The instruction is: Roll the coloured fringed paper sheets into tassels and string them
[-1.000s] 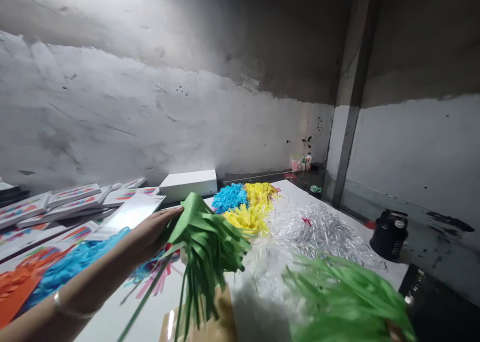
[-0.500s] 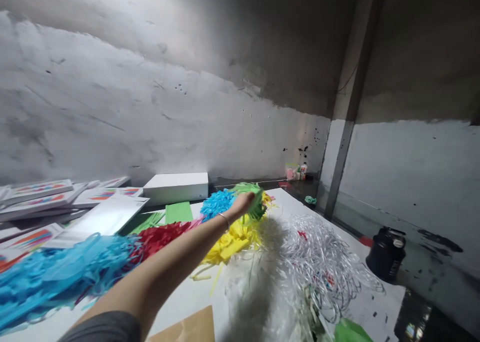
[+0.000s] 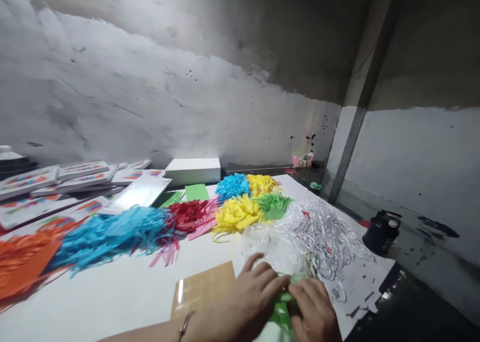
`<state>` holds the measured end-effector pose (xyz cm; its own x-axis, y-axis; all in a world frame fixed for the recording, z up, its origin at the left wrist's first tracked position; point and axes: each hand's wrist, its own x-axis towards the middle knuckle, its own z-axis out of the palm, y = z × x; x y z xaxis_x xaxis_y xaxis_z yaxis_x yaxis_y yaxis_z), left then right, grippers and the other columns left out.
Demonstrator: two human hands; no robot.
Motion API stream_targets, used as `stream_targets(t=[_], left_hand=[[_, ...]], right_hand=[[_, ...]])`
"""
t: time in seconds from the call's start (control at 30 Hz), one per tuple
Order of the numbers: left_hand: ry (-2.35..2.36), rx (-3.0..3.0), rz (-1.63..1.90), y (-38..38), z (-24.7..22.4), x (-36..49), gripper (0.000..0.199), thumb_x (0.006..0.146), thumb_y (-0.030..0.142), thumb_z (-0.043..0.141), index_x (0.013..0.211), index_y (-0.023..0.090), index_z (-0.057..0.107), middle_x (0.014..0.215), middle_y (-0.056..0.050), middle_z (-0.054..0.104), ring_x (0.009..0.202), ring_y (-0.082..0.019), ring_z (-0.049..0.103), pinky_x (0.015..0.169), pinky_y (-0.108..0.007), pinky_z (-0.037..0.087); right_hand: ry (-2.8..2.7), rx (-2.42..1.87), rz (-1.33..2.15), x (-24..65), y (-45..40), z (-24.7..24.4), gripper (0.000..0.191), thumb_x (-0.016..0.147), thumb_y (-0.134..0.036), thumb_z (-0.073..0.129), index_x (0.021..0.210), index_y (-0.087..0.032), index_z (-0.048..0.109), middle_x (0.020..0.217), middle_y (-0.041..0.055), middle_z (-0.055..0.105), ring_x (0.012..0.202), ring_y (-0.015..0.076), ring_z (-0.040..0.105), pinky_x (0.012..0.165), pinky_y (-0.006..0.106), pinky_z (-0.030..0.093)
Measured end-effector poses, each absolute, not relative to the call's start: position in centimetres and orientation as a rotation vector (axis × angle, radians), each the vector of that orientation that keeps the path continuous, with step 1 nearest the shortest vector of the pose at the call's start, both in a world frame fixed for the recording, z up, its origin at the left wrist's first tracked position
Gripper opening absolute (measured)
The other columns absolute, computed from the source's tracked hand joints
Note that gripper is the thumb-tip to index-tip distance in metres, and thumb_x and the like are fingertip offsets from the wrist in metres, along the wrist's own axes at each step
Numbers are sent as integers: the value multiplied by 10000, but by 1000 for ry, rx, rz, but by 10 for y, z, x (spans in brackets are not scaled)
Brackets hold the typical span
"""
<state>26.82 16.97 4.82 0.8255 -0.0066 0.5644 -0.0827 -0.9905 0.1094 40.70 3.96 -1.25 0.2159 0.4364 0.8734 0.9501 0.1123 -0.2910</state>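
My left hand [image 3: 257,292] is low in the middle of the head view, a thin bracelet at its wrist. Its thumb and fingers close on a glossy green packet [image 3: 281,314], apparently clear plastic with something green inside. From the right, my right hand [image 3: 315,304] grips the same packet, with its fingertips close to the left ones. Both hands cover much of the packet. Just beyond them lie clear plastic bags [image 3: 270,244] and a green shredded-paper bundle [image 3: 273,204]. Left of my left hand is a flat brown sheet [image 3: 202,287] with a shiny surface.
Across the white table [image 3: 123,292] lie orange [image 3: 26,262], blue [image 3: 116,232], red [image 3: 187,214] and yellow paper-strip bundles [image 3: 238,212]. A tangle of silvery ties [image 3: 322,227] spreads at right, near a black jug [image 3: 381,232]. Behind are flat printed boxes [image 3: 84,169] and a white box [image 3: 193,171].
My left hand has come back from the far bundles to the near edge. The green bundle it was at lies beside the yellow one. My right hand has appeared, and both hold the green packet.
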Motion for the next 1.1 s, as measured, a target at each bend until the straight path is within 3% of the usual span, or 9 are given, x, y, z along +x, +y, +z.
stream_targets(t=[0.1,0.23,0.33,0.43,0.6,0.73,0.83,1.0,1.1], left_hand=[[163,2964,1066,168,61,223,285,908,69,438,1018,225,650,781,-39,653,766,-215,564,958,-479,419],[210,2862,921,150,78,137,195,925,178,515,1025,259,662,842,-43,669,776,-213,592,861,-410,482],[239,2567,757,130,90,80,291,933,413,602,1198,294,619,1127,-83,668,1004,-240,637,891,-347,535],[497,2401,847,119,96,54,537,928,472,607,1409,279,468,1445,-136,500,1319,-305,495,1096,-438,441],[530,2414,864,100,69,61,642,806,203,705,1395,220,449,1413,-153,499,1294,-291,520,1084,-430,466],[651,2358,973,79,27,63,643,708,-38,522,1305,199,513,1317,-126,542,1219,-223,568,1030,-356,505],[895,2266,972,77,1,43,598,670,-80,427,1176,181,605,1212,-111,594,1119,-205,623,969,-345,533],[1136,2123,976,81,-13,-14,437,797,119,535,1229,143,603,1277,-191,574,1195,-339,562,1050,-586,423],[1037,2052,913,77,2,-26,476,850,381,639,1273,166,598,1406,-188,527,1328,-361,442,1122,-584,332]], right_hand=[[-1628,-1470,-741,378,48,22,405,831,18,392,1054,-199,651,737,17,603,700,173,589,836,385,439],[-1745,-1405,-813,344,41,39,330,900,-48,405,1075,-176,653,779,45,621,744,188,606,864,418,413],[-1750,-1234,-928,321,33,40,364,951,-84,363,1154,-173,651,825,65,652,810,191,627,911,443,399],[-1761,-1047,-974,295,26,41,327,980,-97,392,1100,-156,691,806,52,669,820,168,644,953,441,387],[-1848,-928,-961,255,9,38,339,1028,-153,378,1070,-90,708,811,83,696,830,182,654,973,461,381],[-1886,-969,-873,240,-11,25,279,995,-75,431,1079,-81,697,826,83,698,844,179,650,967,457,385],[-1934,-979,-816,241,-24,13,283,991,-65,430,1112,-73,685,850,87,699,851,182,642,972,470,370],[-2000,-998,-816,250,-41,7,263,979,-71,465,1146,-44,667,907,116,700,883,196,642,957,478,349],[-1981,-948,-810,243,-46,9,259,974,-54,470,1141,-43,668,889,113,696,883,195,640,944,473,360]])
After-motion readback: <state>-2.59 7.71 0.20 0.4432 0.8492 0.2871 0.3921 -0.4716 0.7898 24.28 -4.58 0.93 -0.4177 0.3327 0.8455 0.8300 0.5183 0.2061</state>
